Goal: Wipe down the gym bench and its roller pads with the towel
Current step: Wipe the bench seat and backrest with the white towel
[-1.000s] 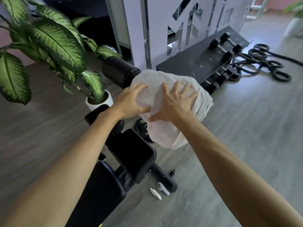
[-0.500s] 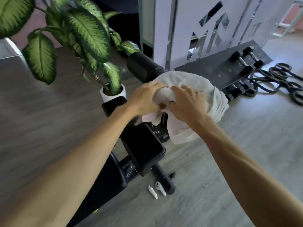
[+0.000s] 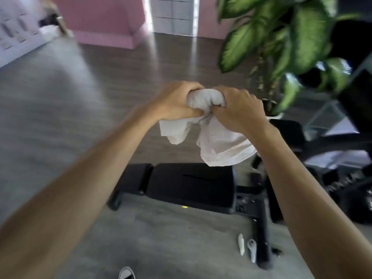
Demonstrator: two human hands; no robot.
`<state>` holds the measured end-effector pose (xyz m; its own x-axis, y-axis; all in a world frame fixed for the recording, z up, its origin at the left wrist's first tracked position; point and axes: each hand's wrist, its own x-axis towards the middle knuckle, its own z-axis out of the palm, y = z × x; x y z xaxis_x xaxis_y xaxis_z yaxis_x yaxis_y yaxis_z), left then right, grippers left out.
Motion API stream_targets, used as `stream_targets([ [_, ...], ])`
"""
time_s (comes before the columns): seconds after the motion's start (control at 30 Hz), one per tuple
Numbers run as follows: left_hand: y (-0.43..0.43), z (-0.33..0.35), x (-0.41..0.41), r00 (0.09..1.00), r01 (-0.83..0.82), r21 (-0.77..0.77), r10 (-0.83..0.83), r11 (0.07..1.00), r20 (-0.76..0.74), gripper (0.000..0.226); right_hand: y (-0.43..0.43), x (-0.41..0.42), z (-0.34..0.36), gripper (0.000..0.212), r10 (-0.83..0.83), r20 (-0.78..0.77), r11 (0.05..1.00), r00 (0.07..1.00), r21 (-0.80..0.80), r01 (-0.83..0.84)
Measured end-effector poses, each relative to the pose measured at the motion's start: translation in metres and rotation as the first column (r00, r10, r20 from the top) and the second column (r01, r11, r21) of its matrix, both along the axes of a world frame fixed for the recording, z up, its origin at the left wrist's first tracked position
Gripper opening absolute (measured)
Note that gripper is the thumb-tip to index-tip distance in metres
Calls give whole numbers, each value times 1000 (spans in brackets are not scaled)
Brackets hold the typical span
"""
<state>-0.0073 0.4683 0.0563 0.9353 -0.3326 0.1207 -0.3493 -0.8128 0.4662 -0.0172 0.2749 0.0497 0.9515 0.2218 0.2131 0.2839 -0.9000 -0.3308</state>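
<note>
The white towel is bunched up in the air between both hands, its loose end hanging down. My left hand grips the bunch from the left and my right hand grips it from the right, knuckles almost touching. Below them lies the black gym bench, its flat pad running left to right with its frame and foot at the right. A black roller pad shows behind my right forearm, partly hidden. The towel hangs just above the bench pad's right end. The picture is motion-blurred.
A big leafy potted plant fills the upper right, close to my right hand. Two small white pieces lie on the grey floor by the bench foot. A shoe tip shows at the bottom edge. A pink wall stands far back.
The towel has come off the roller pad and is now gathered into a bunch in both hands above the bench. My view has swung round to the left, across the bench.
</note>
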Motion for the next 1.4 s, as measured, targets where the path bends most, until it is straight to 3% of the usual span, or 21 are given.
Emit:
stream_targets([
  [0.23,218,-46,-29,977,-201,-54,196,978,-82,61,219,19,-42,28,208,-99,977,973,-23,-211],
  [0.53,398,-148,-11,921,-316,-164,260,935,-291,71,397,46,-143,25,233,-211,971,949,5,-237],
  [0.7,428,-240,8,883,-332,-190,233,924,-408,64,422,60,-233,36,227,-277,973,934,31,-227],
  [0.83,441,-315,36,845,-357,-173,239,918,-478,78,429,86,-315,49,299,-340,954,892,76,-291],
  [0.97,455,-396,60,802,-525,-332,324,784,-502,66,438,120,-406,54,279,-383,957,880,35,-288],
  [1.07,466,-461,75,770,-584,-352,363,732,-525,51,447,141,-468,58,257,-403,957,878,-20,-289],
  [1.4,493,-667,122,714,-553,-205,333,807,-616,52,493,172,-665,61,183,-486,953,854,-127,-277],
])
